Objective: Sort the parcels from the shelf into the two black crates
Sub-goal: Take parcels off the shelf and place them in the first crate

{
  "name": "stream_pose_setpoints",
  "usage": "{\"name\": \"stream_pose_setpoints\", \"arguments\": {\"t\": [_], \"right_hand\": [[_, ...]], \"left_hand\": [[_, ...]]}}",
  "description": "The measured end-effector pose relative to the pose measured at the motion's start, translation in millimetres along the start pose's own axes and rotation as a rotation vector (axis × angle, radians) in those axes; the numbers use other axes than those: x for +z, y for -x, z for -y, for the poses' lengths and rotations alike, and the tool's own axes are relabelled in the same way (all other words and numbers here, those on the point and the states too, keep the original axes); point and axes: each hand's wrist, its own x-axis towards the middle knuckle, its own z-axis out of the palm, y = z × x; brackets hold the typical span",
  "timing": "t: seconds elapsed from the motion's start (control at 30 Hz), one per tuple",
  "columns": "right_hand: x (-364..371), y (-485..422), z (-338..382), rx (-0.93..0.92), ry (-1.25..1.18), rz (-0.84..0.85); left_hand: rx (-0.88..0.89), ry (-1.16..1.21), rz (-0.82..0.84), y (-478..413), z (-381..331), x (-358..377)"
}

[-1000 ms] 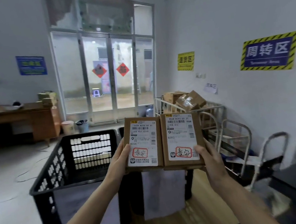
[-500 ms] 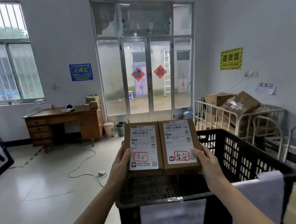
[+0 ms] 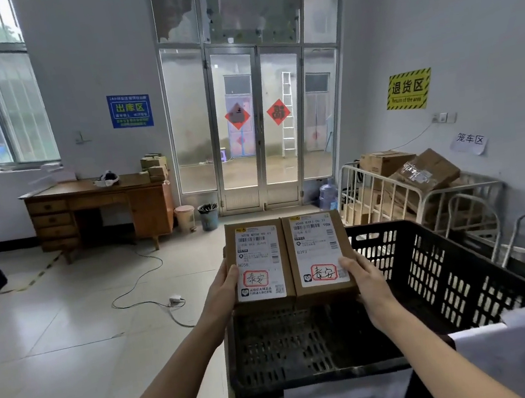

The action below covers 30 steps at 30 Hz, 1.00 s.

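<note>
2 flat brown cardboard parcels, left parcel [image 3: 258,266] and right parcel [image 3: 320,254], are held side by side, touching, above the black crate [image 3: 458,276]. Each carries a white label with barcodes and red-boxed handwriting. The left hand [image 3: 221,292] grips one, the right hand [image 3: 367,280] the other.

parcels [image 3: 258,263] (both) now over crate [image 3: 431,276], view turned

Both my arms stretch forward; left hand [image 3: 221,287] grips the left parcel [image 3: 258,263], right hand [image 3: 365,277] the right parcel [image 3: 318,251].
</note>
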Motion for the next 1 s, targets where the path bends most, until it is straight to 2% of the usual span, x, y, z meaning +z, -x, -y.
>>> {"name": "stream_pose_setpoints", "arguments": {"t": [0.47, 0.83, 1.0], "right_hand": [[2.4, -93.4, -41.8, 0.084, 0.041, -0.021], [-9.4, -184.2, -126.7, 0.331, 0.155, 0.015], [-7.0, -210.6, -174.8, 0.43, 0.172, -0.003]], "left_hand": [[-0.086, -0.09, -0.087, -99.1, 40.3, 19.7], [-0.414, -0.083, -0.216, -178.2, 125.8, 51.4], [-0.486, -0.119, -0.291, -195.2, 163.7, 59.5]]}}
